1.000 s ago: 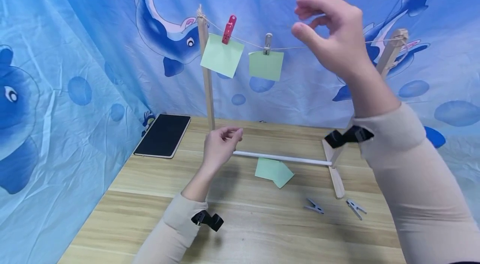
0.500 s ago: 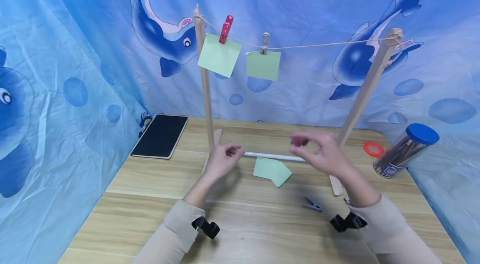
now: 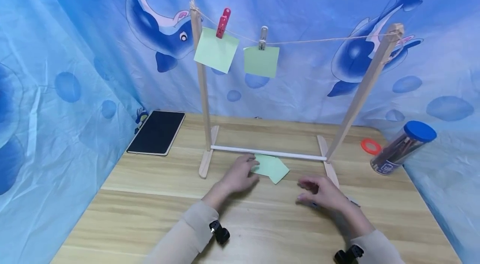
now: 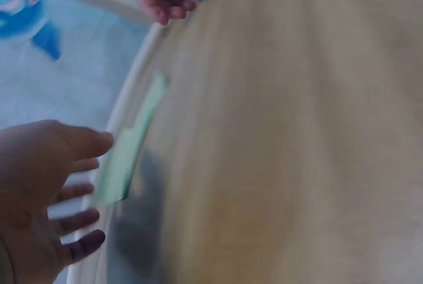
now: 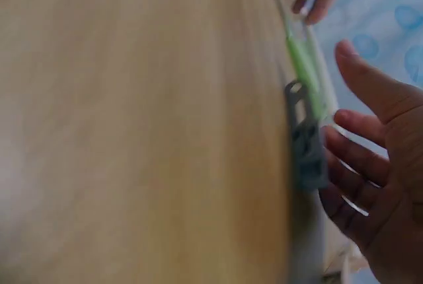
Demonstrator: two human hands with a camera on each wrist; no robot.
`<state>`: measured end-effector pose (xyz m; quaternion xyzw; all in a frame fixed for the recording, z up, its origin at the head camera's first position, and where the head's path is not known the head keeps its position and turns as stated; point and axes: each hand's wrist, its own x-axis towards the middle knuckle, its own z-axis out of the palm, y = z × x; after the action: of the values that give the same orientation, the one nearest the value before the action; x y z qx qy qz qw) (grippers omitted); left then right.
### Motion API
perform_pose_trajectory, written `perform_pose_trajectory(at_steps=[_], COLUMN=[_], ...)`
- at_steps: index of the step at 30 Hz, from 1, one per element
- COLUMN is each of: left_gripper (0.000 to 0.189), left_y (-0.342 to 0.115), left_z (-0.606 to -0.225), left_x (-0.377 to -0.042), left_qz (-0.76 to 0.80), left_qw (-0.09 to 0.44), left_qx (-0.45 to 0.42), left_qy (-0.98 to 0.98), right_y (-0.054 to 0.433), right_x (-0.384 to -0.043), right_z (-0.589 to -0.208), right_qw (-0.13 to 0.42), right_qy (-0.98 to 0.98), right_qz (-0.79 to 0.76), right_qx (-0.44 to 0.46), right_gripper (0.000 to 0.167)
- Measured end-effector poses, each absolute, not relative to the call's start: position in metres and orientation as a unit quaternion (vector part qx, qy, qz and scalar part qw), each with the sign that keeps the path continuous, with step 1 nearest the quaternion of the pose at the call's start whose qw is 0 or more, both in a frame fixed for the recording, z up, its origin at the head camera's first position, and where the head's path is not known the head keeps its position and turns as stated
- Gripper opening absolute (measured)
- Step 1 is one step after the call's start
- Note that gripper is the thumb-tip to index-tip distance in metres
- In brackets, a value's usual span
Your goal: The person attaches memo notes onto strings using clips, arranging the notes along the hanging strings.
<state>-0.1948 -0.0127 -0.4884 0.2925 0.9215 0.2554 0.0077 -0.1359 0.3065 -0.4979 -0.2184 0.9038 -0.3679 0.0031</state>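
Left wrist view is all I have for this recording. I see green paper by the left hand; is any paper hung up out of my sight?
Observer: Yes. The head view shows two green sheets hanging on a string.

Operator: What is holding them up there?

Observer: A red clip on one and a pale grey clip on the other.

Operator: Is anything gripped over on the right?

Observer: No. In the right wrist view, the right hand has its thumb well apart from a grey-blue clip, so it is not pinching it.
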Motion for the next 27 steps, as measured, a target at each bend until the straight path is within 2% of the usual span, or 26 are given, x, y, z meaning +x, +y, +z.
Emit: perform_pose_trajectory(at_steps=[4,7,12,14,19,24,27], left_gripper=[0.039,0.035,0.038,0.045,0.059,0.049,0.038], left_y=[-0.006,-0.004,-0.003,-0.004,-0.001,0.001,-0.001], left_z=[-0.489,-0.489,-0.492,-0.494,-0.498,-0.501,-0.503], left_x=[-0.186,-0.182,-0.186,-0.191,-0.199,-0.202,-0.202], left_qz=[0.156,0.151,0.210,0.225,0.241,0.288,0.333], left_qw=[0.000,-0.026,-0.068,-0.067,-0.021,-0.009,-0.001], left_qx=[0.340,0.344,0.273,0.232,0.166,0.151,0.130], left_qy=[0.927,0.926,0.936,0.944,0.956,0.946,0.934], right_y=[0.316,0.320,0.321,0.319,0.311,0.307,0.306], right_x=[-0.133,-0.129,-0.123,-0.123,-0.123,-0.123,-0.123], right_z=[-0.502,-0.503,-0.505,-0.504,-0.506,-0.509,-0.508], right_qw=[0.023,0.029,0.028,0.019,-0.009,-0.040,-0.043], right_qy=[0.906,0.905,0.911,0.915,0.922,0.927,0.928], right_qz=[-0.365,-0.366,-0.348,-0.336,-0.314,-0.306,-0.319], right_qx=[-0.214,-0.216,-0.220,-0.223,-0.227,-0.214,-0.186], right_gripper=[0.058,0.064,0.057,0.054,0.054,0.041,0.042])
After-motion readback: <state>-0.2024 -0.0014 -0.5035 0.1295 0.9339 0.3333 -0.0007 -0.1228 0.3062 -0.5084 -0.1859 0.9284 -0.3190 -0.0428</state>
